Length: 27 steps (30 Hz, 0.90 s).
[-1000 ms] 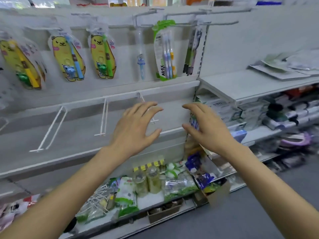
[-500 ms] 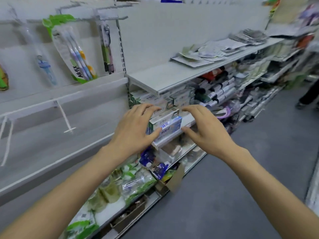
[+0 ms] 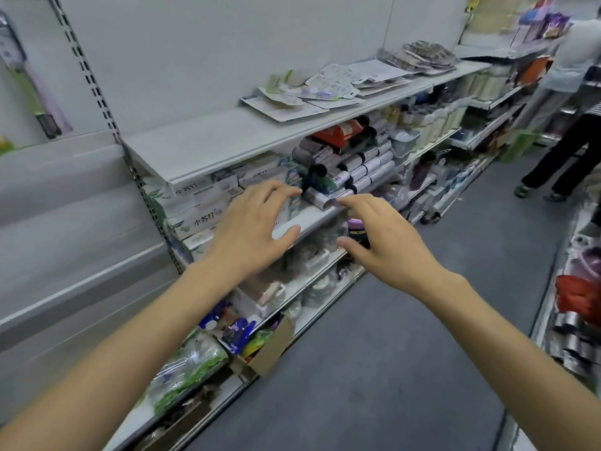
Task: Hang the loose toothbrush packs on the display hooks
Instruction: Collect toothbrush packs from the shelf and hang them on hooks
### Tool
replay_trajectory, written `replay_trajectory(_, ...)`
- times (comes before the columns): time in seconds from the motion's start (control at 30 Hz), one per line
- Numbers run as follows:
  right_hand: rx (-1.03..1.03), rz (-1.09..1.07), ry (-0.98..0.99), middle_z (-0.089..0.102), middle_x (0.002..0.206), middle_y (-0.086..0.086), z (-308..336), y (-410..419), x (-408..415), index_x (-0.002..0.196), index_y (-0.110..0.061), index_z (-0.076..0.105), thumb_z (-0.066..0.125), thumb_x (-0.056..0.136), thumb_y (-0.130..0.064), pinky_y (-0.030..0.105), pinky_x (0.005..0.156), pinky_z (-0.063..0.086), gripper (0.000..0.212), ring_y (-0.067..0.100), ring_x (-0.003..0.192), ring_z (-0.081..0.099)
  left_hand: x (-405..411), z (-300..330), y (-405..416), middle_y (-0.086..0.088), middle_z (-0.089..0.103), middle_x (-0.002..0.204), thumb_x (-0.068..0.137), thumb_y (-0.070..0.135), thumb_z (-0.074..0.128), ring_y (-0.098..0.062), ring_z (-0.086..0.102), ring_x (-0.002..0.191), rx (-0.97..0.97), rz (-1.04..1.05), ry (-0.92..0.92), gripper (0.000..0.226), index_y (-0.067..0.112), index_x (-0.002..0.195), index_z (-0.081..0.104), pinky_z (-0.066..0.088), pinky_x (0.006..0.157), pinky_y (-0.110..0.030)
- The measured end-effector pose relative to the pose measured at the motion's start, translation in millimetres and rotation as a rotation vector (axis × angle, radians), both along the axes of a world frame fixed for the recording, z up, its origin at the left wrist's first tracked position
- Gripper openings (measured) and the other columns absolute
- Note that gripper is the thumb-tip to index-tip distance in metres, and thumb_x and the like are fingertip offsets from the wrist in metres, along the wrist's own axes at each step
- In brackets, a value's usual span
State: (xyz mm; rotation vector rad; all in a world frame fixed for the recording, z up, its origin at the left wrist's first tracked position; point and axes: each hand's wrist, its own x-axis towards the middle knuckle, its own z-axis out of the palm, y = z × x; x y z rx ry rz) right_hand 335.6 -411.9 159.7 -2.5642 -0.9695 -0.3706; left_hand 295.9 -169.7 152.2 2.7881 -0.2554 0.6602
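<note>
Lying well beyond empty fingers (image 3: 279, 193): toothbrush packs (image 3: 312, 96).

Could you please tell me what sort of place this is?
Most likely a shop aisle: white shelving stocked with boxed goods, loose toothbrush packs lying on top, and a hanging pack at left.

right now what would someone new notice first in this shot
Two bare hands, the left hand and right hand, reach out open and empty in the middle of the view. Up on the white shelf lies a loose heap of toothbrush packs. At the far right another person stands in the aisle.
</note>
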Motion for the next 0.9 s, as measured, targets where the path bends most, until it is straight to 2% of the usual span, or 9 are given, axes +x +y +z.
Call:
replay_trajectory(0.2,-0.026,0.038,0.015,0.047,0.145,-0.004,-2,-30,67,0.147,-0.020,0.042,0.066,0.095,-0.036,0.033,0.108,0.040,0.059,0.016,0.135,0.041,55,-5,-33,0.004,0.050,0.142,0.090,0.042,0.060,-0.020,0.046,0.133,-0.002,0.038,0.007,0.053,0.029,0.140,0.049,0.039,0.109,-0.042)
replay_trajectory(0.37,0.038,0.086,0.060,0.047,0.144,-0.004,-9,-27,125,0.146,-0.021,0.042,0.065,0.095,-0.033,0.040,0.104,0.048,0.057,0.018,0.131,0.047,104,-8,-34,0.004,0.051,0.141,0.089,0.040,0.063,-0.020,0.048,0.129,0.011,0.061,0.024,0.054,0.027,0.140,0.050,0.042,0.107,-0.042)
replay_trajectory(0.5,0.051,0.112,0.066,0.046,0.145,-0.003,-16,-10,180,0.146,-0.020,0.042,0.064,0.096,-0.031,0.039,0.101,0.050,0.057,0.016,0.132,0.042,156,-10,-17,0.004,0.052,0.140,0.090,0.039,0.063,-0.020,0.049,0.128,0.010,0.070,0.014,0.052,0.027,0.139,0.051,0.043,0.106,-0.043)
replay_trajectory(0.57,0.034,0.114,0.045,0.044,0.147,-0.004,-19,0,212,0.148,-0.021,0.040,0.063,0.097,-0.033,0.031,0.107,0.043,0.057,0.015,0.134,0.039,189,-11,-5,0.004,0.052,0.139,0.090,0.038,0.063,-0.020,0.050,0.127,0.009,0.064,0.006,0.051,0.027,0.139,0.051,0.043,0.106,-0.043)
replay_trajectory(0.63,0.017,0.106,0.036,0.044,0.148,-0.004,-21,11,245,0.149,-0.020,0.039,0.062,0.097,-0.036,0.023,0.106,0.031,0.058,0.015,0.136,0.038,224,-10,7,0.004,0.053,0.137,0.090,0.037,0.063,-0.020,0.051,0.123,0.009,0.070,-0.001,0.051,0.026,0.139,0.052,0.044,0.103,-0.041)
replay_trajectory(0.77,0.015,0.117,0.040,0.045,0.148,-0.001,-20,32,307,0.148,-0.019,0.040,0.061,0.097,-0.037,0.032,0.109,0.036,0.058,0.018,0.136,0.041,286,-3,28,0.005,0.052,0.138,0.091,0.037,0.062,-0.020,0.049,0.124,-0.025,0.122,-0.005,0.049,0.028,0.139,0.051,0.043,0.102,-0.040)
replay_trajectory(0.9,0.082,0.121,0.048,0.046,0.148,0.000,-12,50,359,0.149,-0.018,0.039,0.059,0.098,-0.037,0.031,0.108,0.035,0.058,0.018,0.136,0.038,331,12,46,0.004,0.052,0.140,0.092,0.036,0.061,-0.021,0.048,0.126,-0.025,0.110,-0.024,0.048,0.028,0.139,0.052,0.042,0.103,-0.040)
